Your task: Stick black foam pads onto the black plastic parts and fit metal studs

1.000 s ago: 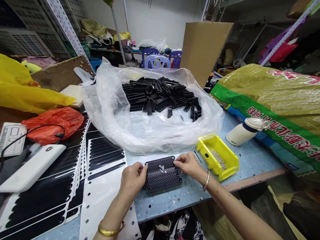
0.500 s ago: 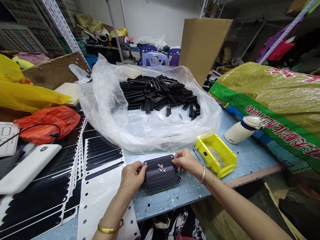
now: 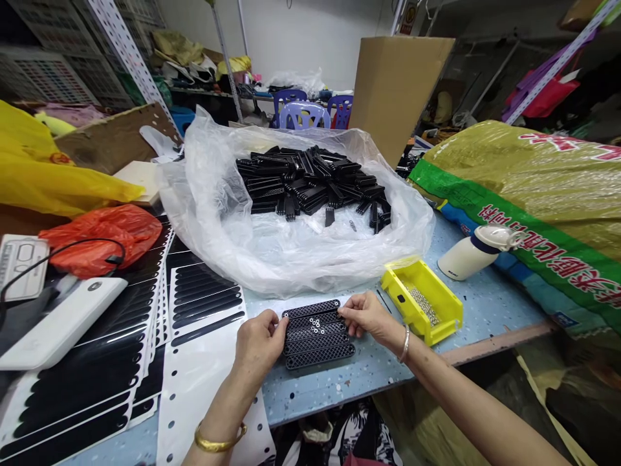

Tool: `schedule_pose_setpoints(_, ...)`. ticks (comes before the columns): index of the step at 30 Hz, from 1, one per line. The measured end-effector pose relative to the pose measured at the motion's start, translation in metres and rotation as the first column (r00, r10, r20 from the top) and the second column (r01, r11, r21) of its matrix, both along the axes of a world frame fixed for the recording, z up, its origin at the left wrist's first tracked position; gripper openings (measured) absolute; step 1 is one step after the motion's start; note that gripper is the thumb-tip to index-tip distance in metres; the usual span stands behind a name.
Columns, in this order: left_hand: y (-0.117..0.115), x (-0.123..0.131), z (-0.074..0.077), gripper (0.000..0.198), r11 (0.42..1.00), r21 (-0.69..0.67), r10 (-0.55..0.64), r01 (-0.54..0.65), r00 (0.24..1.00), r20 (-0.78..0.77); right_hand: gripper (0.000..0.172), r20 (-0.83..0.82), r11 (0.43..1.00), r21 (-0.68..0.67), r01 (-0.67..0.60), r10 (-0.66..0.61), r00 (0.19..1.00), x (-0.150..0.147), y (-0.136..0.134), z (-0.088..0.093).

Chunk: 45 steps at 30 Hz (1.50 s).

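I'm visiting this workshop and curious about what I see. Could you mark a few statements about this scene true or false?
The left hand wears a gold bangle: true.
The right hand grips the yellow plastic parts bin: false; its fingers touch black perforated plastic strips, and the bin stands apart to the right.
Small silver rings lie on those strips: true.
The clear plastic bag holds a heap of black plastic pieces: true.
The white bottle with a blue collar stands upright: false; it lies on its side.

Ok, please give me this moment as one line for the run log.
left hand: touching black mesh strips | right hand: same | beside: yellow bin
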<state>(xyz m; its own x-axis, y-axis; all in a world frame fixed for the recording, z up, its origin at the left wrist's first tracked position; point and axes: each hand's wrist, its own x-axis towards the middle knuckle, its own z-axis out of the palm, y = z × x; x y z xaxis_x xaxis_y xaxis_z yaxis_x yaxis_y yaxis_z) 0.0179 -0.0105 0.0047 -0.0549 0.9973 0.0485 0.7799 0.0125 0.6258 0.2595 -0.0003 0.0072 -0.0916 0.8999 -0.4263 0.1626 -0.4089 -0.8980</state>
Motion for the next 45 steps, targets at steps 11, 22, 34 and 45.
schedule_pose_setpoints(11,0.008,0.026,0.018,0.027,0.897,-0.091,-0.438,0.433,0.898,-0.043,0.026,0.012,1.000,0.022,0.015,-0.015,1.000,-0.003,-0.001,-0.005)
schedule_pose_setpoints(22,0.013,0.016,0.022,0.029,0.892,-0.137,-0.447,0.430,0.883,-0.142,0.028,0.035,1.000,0.026,-0.004,0.003,0.999,-0.002,-0.001,-0.006)
schedule_pose_setpoints(34,0.001,0.014,0.007,0.022,0.996,-0.070,0.067,-0.059,0.991,0.118,0.030,0.027,1.000,0.029,-0.002,0.001,1.000,-0.001,-0.002,-0.007)
schedule_pose_setpoints(45,0.008,0.003,0.004,0.024,0.945,-0.318,0.222,-0.071,0.856,0.467,0.028,0.005,0.999,0.030,-0.009,0.009,1.000,0.001,-0.002,-0.006)
